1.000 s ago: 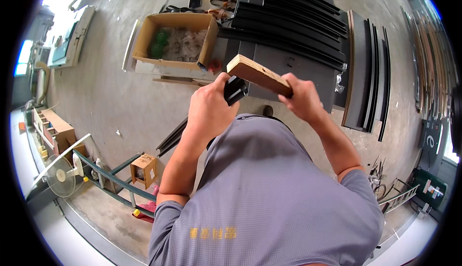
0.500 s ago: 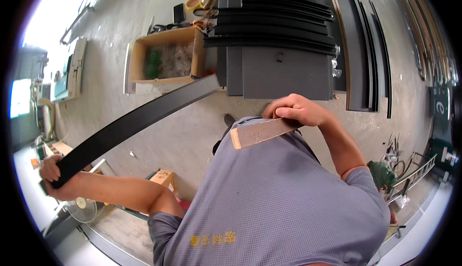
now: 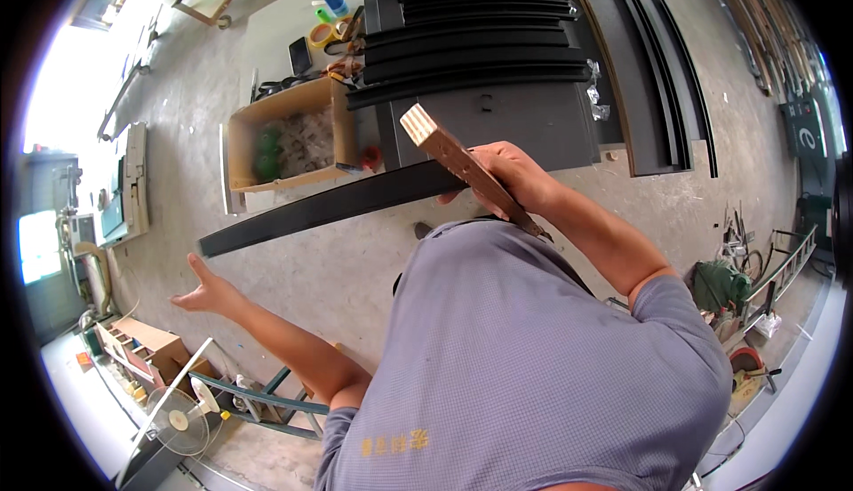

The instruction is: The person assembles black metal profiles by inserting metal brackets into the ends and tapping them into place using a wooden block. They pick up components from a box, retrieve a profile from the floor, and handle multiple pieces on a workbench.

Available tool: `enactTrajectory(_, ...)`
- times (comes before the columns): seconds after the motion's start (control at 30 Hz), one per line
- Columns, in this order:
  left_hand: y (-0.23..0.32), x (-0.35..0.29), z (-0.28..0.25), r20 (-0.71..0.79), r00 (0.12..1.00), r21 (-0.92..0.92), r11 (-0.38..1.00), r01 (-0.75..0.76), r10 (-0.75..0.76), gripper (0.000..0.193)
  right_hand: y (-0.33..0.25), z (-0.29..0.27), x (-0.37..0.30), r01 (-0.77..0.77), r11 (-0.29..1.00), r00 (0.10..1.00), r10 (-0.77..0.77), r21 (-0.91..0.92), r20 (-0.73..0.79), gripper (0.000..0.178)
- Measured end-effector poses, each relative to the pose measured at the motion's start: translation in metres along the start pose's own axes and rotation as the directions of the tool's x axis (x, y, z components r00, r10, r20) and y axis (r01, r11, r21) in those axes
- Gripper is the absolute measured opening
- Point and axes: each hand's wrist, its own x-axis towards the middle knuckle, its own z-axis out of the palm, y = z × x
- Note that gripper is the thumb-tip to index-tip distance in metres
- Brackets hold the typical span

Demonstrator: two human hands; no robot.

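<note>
My right hand [image 3: 515, 175] is closed around a brown wooden block [image 3: 458, 158] with a pale layered end, raised and slanting in front of my shirt. A long black strip [image 3: 329, 209] runs leftward from behind that hand. Its right end meets the hand's fingers, though whether they grip it too is hidden. Off the strip's left end, my left hand [image 3: 213, 293] is open, thumb and fingers spread, with a small gap between them. Several black profiles [image 3: 480, 69] lie side by side on the dark panels [image 3: 515, 127] ahead.
An open cardboard box [image 3: 348, 131] of small clear pieces and a green object stands left of the panels. Beyond it are a phone [image 3: 300, 55], a tape roll [image 3: 322, 35] and a blue bottle [image 3: 333, 0]. More long panels [image 3: 626, 73] lie at right. A fan [image 3: 178, 420] stands lower left.
My left hand has let go of the black strip and opened. The strip now lies closer to the panels. My right hand has moved forward and left, turning the block's pale end away from me.
</note>
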Motion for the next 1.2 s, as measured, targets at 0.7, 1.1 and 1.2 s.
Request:
enactTrajectory(0.7, 0.047, -0.215, 0.03, 0.903, 0.143, -0.427, 0.887, 0.177, 0.406, 0.05, 0.061, -0.161, 0.085, -0.247, 0.449, 0.835, -0.351, -0.859, -0.424, 0.058)
enactTrajectory(1.1, 0.07, -0.228, 0.012, 0.819, 0.272, -0.555, 0.818, 0.149, 0.505, 0.067, -0.01, -0.022, 0.047, 0.09, 0.966, 0.99, -0.112, -0.242, -0.081, 0.036)
enactTrajectory(1.2, 0.086, -0.235, 0.014, 0.803, 0.283, -0.565, 0.822, 0.08, 0.524, 0.074, -0.017, 0.033, 0.029, 0.239, 0.919, 0.971, -0.23, -0.314, 0.065, 0.044)
